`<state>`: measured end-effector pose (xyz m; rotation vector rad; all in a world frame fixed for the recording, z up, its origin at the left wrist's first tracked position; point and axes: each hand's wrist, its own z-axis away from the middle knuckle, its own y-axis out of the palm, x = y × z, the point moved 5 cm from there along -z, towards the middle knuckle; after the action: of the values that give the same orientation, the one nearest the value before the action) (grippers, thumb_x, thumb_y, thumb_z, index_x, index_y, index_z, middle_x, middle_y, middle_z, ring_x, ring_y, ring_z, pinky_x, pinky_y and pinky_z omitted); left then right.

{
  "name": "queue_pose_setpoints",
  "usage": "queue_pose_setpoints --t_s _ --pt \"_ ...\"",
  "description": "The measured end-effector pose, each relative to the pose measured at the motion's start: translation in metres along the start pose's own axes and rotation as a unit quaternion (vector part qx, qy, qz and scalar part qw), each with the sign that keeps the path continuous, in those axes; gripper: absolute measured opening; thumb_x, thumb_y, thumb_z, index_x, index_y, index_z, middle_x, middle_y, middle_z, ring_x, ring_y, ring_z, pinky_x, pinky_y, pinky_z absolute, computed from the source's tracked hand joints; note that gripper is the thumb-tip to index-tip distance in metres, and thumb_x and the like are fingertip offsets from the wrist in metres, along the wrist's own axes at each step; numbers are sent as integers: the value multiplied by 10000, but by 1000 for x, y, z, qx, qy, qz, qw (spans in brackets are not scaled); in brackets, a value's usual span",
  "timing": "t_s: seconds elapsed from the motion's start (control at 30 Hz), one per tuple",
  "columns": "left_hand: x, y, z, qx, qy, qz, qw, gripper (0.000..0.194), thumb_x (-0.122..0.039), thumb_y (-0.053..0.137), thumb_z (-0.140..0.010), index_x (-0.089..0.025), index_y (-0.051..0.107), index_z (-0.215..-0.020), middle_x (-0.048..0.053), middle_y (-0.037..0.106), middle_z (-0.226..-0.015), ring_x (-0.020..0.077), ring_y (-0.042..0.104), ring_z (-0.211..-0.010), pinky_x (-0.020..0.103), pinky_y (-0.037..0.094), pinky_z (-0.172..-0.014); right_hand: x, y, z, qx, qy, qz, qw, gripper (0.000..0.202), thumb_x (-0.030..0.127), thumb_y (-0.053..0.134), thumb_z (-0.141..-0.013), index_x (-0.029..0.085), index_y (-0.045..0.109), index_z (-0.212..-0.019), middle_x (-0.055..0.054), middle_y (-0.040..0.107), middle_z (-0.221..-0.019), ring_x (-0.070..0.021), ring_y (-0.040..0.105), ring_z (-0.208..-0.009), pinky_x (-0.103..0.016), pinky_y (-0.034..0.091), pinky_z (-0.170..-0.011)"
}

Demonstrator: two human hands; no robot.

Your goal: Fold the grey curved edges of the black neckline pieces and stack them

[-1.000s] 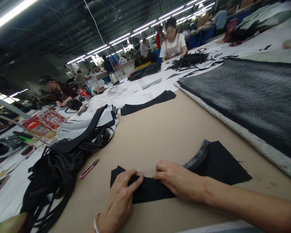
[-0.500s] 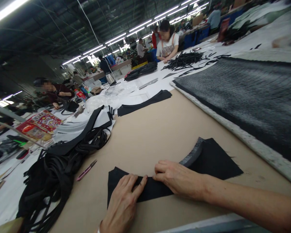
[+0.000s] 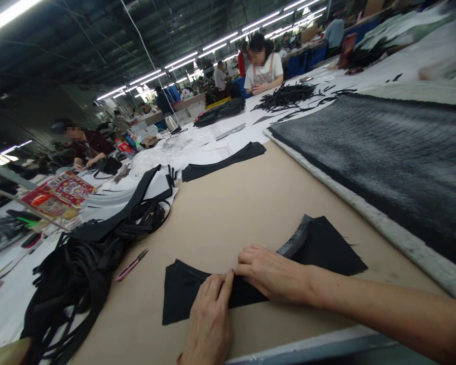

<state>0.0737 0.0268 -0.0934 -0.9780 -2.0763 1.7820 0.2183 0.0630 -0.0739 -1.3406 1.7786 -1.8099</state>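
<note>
My two hands are on one black cloth, which lies at the near middle of the scene on a smooth tan board [image 3: 220, 218]. The left hand [image 3: 212, 317] lies over the cloth [image 3: 182, 294], its fingertips at the curved far edge; I can't tell from here whether they pinch it or only press. The right hand [image 3: 271, 271] is just beside it, fingers curled at that same edge, and its grip is hidden from me too. The cloth is matte and flat, with a hollow curve on the far side, wide ends, and loose threads at the right end. One smooth grey strip [image 3: 294, 242] follows the curve to the right of my right hand.

To the left I have one slim pink tool [image 3: 131, 266] with a dark tip, and beyond it a heap of soft black straps [image 3: 79, 263], too tangled to count. Farther off lies a stack of curved black pieces [image 3: 224, 162], layers uncountable. On the right is one ribbed grey-black sheet [image 3: 372, 142] over a thick, mottled pale pad [image 3: 403, 249]. At far left sits a red packet [image 3: 70, 190] in bright print, its writing too small for me to read. A pile of thin black strips [image 3: 285, 96] lies far off, near a person in a white top [image 3: 269, 71]
</note>
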Motion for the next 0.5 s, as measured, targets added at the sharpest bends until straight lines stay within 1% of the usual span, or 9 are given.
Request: queue_pose_setpoints --t_s 0.13,0.27,0.5 --pt "-2 -1 -1 10 -4 -1 1000 555 -26 357 -843 -208 462 -1357 93 595 -1073 211 538 -1009 365 492 -884 -8 -8 6 18 5 -32 999 150 142 507 -882 171 652 -910 -50 619 -868 -180 546 -854 -304 385 -799" --pt "-6 -2 -4 14 -11 -26 1000 572 -27 365 -831 -249 488 -1344 90 587 -1079 221 527 -1030 382 484 -900 -13 -12 12 19 -6 -52 998 154 159 495 -903 172 648 -918 -55 625 -907 -179 554 -902 -304 379 -837" --pt "-6 -2 -1 25 1 -55 998 625 -10 379 -805 -283 464 -1361 92 564 -1097 222 520 -1052 403 483 -916 -19 -16 22 23 -23 -52 998 142 146 502 -895 175 641 -908 -42 625 -922 -171 541 -888 -294 381 -827"
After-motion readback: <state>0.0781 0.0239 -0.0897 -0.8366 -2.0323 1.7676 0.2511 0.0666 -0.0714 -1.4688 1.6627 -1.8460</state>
